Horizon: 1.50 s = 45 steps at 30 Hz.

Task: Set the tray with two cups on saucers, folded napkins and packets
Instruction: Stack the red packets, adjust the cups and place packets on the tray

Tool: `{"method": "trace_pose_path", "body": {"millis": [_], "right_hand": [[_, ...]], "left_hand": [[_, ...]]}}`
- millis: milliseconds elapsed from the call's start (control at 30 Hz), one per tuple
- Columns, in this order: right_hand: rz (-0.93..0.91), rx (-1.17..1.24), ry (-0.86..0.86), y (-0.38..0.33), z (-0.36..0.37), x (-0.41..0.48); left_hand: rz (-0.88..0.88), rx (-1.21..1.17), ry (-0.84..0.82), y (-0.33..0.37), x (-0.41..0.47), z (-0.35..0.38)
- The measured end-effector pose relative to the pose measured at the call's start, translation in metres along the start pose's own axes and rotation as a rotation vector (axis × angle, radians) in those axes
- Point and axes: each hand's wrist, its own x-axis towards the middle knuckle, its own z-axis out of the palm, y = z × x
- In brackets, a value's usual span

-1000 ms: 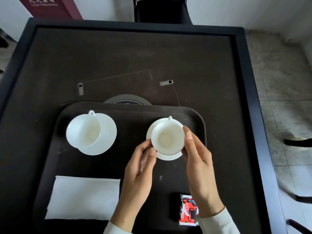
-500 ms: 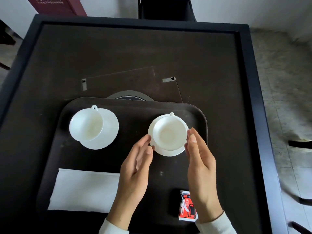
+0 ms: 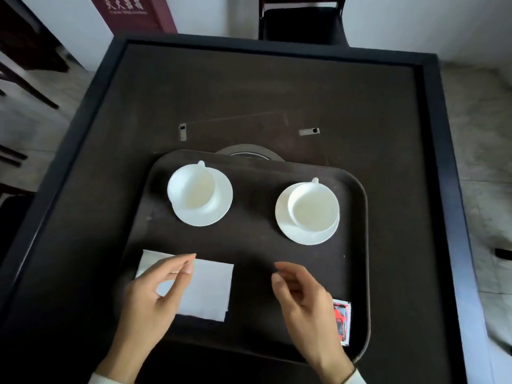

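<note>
A dark tray (image 3: 357, 245) lies on the black table. Two empty white cups stand on white saucers in its far half: the left cup (image 3: 191, 188) on its saucer (image 3: 219, 206), the right cup (image 3: 314, 206) on its saucer (image 3: 285, 225). A white folded napkin (image 3: 210, 289) lies at the tray's near left. My left hand (image 3: 155, 303) hovers over the napkin's left part with fingers loosely bent and holds nothing. My right hand (image 3: 307, 309) hangs over the tray's near middle, relaxed and empty. A red packet (image 3: 343, 321) lies at the near right, partly hidden by that hand.
The table (image 3: 277, 92) has a raised black rim. A round dark insert (image 3: 249, 152) and a faint rectangular panel (image 3: 249, 128) sit just beyond the tray. A black chair (image 3: 302, 20) stands at the far side. Tiled floor lies to the right.
Both hands let go of the right cup and saucer and drew back toward me. The left hand now hovers over the napkin. The camera view shifted.
</note>
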Motion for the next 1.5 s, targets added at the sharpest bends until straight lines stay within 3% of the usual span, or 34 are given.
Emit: {"method": "trace_pose_path", "body": {"millis": [233,467,633,1267,1400,1500], "right_hand": [[-0.179,-0.435,-0.047,-0.013,0.055,0.012],[-0.165,-0.638,-0.1,-0.026,0.085,0.02],[-0.135,-0.702,-0.083,-0.028,0.092,0.021],[-0.104,-0.751,-0.019,-0.028,0.082,0.028],[-0.113,-0.747,0.034,-0.026,0.085,0.024],[-0.264,-0.723,0.211,-0.026,0.096,0.01]], "left_hand": [[0.257,0.358,-0.095,-0.036,0.035,-0.051],[0.411,0.591,-0.317,-0.055,0.078,-0.083],[0.507,0.611,-0.387,-0.064,0.095,-0.089],[0.567,0.636,-0.439,-0.06,0.097,-0.073],[0.539,0.641,-0.354,-0.062,0.09,-0.072],[0.542,0.523,-0.222,-0.062,0.066,-0.067]]}}
